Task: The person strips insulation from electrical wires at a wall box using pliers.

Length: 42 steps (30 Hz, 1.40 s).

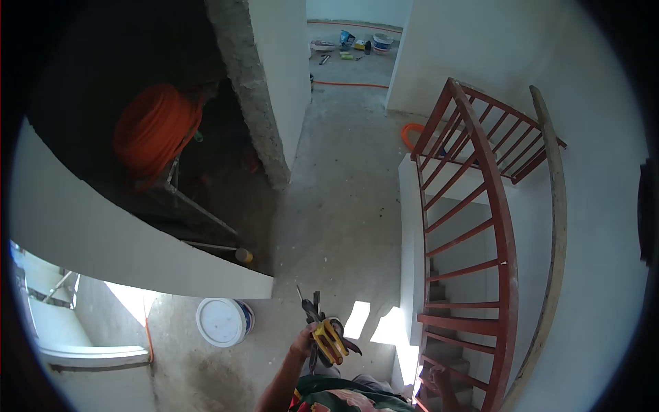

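Observation:
My left hand (302, 340) is closed around a bundle of hand tools (329, 342) in front of my body. The bundle has yellow handles, dark handles and a thin metal shaft pointing up; the single tools overlap and are hard to tell apart. My right hand (436, 379) is low on the right, beside the lower bars of the red metal railing (504, 275). Its fingers look partly bent, but they are too dark and small to make out clearly.
A white lidded bucket (221, 322) stands on the floor at left. An orange hose coil (156, 130) hangs on a frame in the dark room. Stairs (441, 302) lie behind the railing; a long wooden strip (557, 226) leans at right. Supplies and a bucket (382, 44) sit beyond the doorway.

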### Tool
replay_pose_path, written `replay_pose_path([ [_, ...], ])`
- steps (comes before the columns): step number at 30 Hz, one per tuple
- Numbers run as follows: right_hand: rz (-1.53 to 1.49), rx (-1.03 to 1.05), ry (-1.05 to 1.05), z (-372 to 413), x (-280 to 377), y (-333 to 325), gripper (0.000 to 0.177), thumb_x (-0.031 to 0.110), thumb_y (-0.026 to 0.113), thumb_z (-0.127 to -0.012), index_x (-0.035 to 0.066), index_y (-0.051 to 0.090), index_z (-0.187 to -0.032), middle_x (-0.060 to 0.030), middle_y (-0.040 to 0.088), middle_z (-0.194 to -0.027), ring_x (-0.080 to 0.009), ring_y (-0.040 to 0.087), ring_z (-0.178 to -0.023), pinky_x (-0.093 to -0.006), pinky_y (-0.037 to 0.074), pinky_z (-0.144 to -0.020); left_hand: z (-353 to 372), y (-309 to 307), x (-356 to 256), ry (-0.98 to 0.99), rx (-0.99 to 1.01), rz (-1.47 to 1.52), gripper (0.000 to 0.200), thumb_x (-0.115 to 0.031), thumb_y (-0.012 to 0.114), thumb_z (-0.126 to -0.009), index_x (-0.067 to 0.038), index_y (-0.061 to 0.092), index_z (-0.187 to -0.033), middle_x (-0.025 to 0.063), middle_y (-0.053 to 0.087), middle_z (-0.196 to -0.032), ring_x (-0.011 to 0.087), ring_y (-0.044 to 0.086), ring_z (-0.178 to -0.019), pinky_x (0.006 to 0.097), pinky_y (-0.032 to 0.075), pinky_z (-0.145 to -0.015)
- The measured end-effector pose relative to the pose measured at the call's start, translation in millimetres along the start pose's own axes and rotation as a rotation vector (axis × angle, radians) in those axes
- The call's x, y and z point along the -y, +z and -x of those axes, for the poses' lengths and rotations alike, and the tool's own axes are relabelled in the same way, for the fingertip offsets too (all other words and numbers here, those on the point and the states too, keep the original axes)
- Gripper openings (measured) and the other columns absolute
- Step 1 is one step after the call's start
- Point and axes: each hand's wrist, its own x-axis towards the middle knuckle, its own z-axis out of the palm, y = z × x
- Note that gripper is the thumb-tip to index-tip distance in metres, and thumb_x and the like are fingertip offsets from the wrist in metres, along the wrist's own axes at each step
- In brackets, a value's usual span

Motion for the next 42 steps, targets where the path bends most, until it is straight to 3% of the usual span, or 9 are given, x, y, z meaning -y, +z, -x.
replay_pose_path([
  [9,-0.003,0.195,0.183,-77,127,57,0.022,0.016,0.060,-0.081,-0.004,0.066,-0.086,-0.0133,0.067,-0.079,-0.0253,0.066,-0.075,-0.0395,0.053,-0.064,-162,-18,-167,0.133,-0.186,-0.036,0.053,-0.044,0.058,-0.084,-0.001,0.059,-0.114,0.0126,0.065,-0.105,0.0258,0.064,-0.095,0.0374,0.052,-0.087],
  [16,0.458,0.364,-0.096,-324,299,106,0.034,0.035,0.059,-0.084,0.002,0.068,-0.086,-0.0173,0.067,-0.083,-0.0330,0.064,-0.088,-0.0454,0.048,-0.081,-316,-5,-289,0.423,-0.301,-0.042,0.047,-0.042,0.051,-0.091,-0.002,0.057,-0.115,0.0158,0.065,-0.106,0.0290,0.064,-0.098,0.0394,0.053,-0.087],
  [19,0.823,0.327,-0.498,-471,428,110,0.040,0.043,0.058,-0.085,0.005,0.069,-0.086,-0.0190,0.066,-0.085,-0.0364,0.063,-0.094,-0.0480,0.046,-0.088,-374,15,-344,0.614,-0.413,-0.195,0.042,-0.038,0.047,-0.094,-0.002,0.057,-0.114,0.0153,0.064,-0.105,0.0269,0.065,-0.096,0.0391,0.054,-0.084],
  [22,0.964,-0.033,-0.957,-588,638,92,0.022,0.025,0.057,-0.082,0.005,0.064,-0.078,-0.0164,0.063,-0.079,-0.0373,0.061,-0.078,-0.0516,0.047,-0.067,-439,17,-399,0.624,-0.520,-0.226,0.048,-0.044,0.041,-0.095,-0.002,0.055,-0.113,0.0159,0.063,-0.103,0.0260,0.064,-0.092,0.0376,0.055,-0.081],
  [24,0.211,-0.057,-0.569,-597,805,77,0.031,0.028,0.060,-0.081,0.000,0.068,-0.093,-0.0181,0.068,-0.094,-0.0337,0.065,-0.089,-0.0431,0.052,-0.078,-494,49,-444,0.628,-0.436,-0.173,0.057,-0.052,0.037,-0.094,-0.001,0.054,-0.113,0.0156,0.062,-0.101,0.0245,0.063,-0.089,0.0362,0.055,-0.079],
  [28,0.081,-0.077,-0.721,-664,991,93,0.031,0.022,0.064,-0.083,-0.002,0.066,-0.102,-0.0182,0.069,-0.093,-0.0264,0.068,-0.085,-0.0356,0.053,-0.077,-616,6,-509,0.634,-0.466,-0.199,0.052,-0.047,0.045,-0.093,-0.001,0.053,-0.115,0.0170,0.061,-0.105,0.0248,0.063,-0.093,0.0367,0.055,-0.081],
  [36,0.577,0.260,-0.497,-738,1000,122,0.041,0.035,0.062,-0.078,0.001,0.069,-0.100,-0.0192,0.068,-0.101,-0.0352,0.065,-0.093,-0.0413,0.051,-0.086,-838,49,-680,0.415,-0.138,-0.027,0.062,-0.055,0.061,-0.082,-0.004,0.054,-0.117,0.0123,0.061,-0.108,0.0249,0.064,-0.092,0.0384,0.056,-0.081],
  [38,0.628,0.373,-0.454,-782,936,129,0.036,0.039,0.064,-0.074,0.003,0.070,-0.073,-0.0187,0.068,-0.079,-0.0322,0.067,-0.081,-0.0426,0.052,-0.077,-890,67,-728,0.377,-0.117,0.017,0.070,-0.056,0.070,-0.072,-0.007,0.051,-0.118,0.0116,0.059,-0.108,0.0248,0.063,-0.093,0.0382,0.055,-0.081],
  [42,0.260,0.249,-0.033,-825,940,151,0.039,0.040,0.066,-0.073,0.001,0.067,-0.070,-0.0203,0.066,-0.075,-0.0354,0.065,-0.075,-0.0451,0.051,-0.067,-981,89,-818,0.319,-0.032,0.037,0.070,-0.055,0.071,-0.072,-0.009,0.048,-0.119,0.0115,0.057,-0.109,0.0253,0.062,-0.095,0.0383,0.056,-0.081],
])
